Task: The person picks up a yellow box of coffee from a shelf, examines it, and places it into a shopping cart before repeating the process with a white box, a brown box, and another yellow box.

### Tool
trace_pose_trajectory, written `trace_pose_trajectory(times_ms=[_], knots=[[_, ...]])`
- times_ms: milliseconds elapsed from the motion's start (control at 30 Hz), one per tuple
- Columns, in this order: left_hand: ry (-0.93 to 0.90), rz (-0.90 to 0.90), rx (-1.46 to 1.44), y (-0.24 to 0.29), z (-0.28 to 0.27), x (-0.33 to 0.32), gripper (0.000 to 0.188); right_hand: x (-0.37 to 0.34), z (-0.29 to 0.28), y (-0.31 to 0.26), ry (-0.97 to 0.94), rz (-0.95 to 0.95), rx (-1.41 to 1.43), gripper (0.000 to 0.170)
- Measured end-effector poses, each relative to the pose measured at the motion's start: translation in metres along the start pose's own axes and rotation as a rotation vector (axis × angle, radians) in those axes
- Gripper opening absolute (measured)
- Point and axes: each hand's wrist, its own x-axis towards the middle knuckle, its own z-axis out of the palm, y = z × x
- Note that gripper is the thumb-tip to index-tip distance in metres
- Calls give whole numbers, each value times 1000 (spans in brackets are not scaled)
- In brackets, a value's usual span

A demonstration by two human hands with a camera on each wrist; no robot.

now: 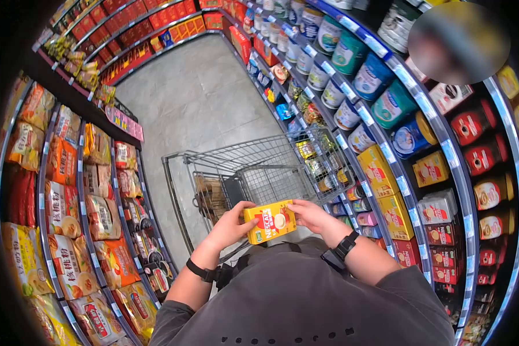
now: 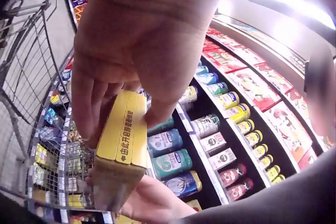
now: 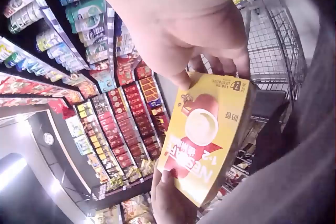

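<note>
A yellow Nescafé coffee box (image 1: 270,222) is held between both hands in front of the person's body. The left hand (image 1: 232,226) grips its left end, thumb on the printed front. At the opposite end, the right hand (image 1: 312,218) pinches the box near its upper corner. The left wrist view shows the narrow yellow side of the box (image 2: 124,129) with a line of black print. In the right wrist view the box's front (image 3: 197,134) shows a red cup picture, and the left thumb (image 3: 169,182) presses near the brand name.
A wire shopping cart (image 1: 254,179) stands just beyond the hands, with a brown item (image 1: 209,193) at its left. Shelves of milk powder tins (image 1: 375,75) and coffee boxes (image 1: 378,173) line the right. Bagged foods (image 1: 63,207) fill the left shelves. Grey floor (image 1: 184,92) runs between them.
</note>
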Motion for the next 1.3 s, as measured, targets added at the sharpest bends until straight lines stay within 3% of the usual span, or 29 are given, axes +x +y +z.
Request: trace_pose_trajectory(times_ms=[100, 300, 433, 500, 700, 767, 933, 1033, 1167, 1200, 1300], knots=[[59, 23, -6, -40, -5, 11, 45, 40, 10, 13, 100, 24, -68, 39], [119, -115, -82, -98, 3, 39, 43, 97, 18, 45, 267, 72, -80, 30], [136, -257, 61, -116, 13, 63, 46, 128, 1, 58, 250, 150, -150, 30], [112, -236, 141, -119, 17, 82, 47, 154, -19, 77, 191, 161, -46, 29], [-19, -375, 405, -129, 31, 141, 53, 204, -50, 92, 198, 273, -215, 32], [-20, -426, 456, -142, 39, 165, 54, 233, -69, 115, 168, 268, -139, 33], [-5, -482, 411, -206, 62, 218, 51, 291, -109, 155, 164, 337, -74, 43], [-29, -557, 446, -249, 79, 244, 53, 305, -114, 171, 223, 299, -54, 39], [-69, -695, 465, -293, 96, 264, 53, 321, -120, 206, -6, 444, -169, 45], [-76, -737, 474, -306, 100, 267, 52, 334, -128, 249, -31, 392, -229, 51], [-59, -780, 484, -339, 108, 264, 53, 332, -114, 256, -60, 440, -290, 47]])
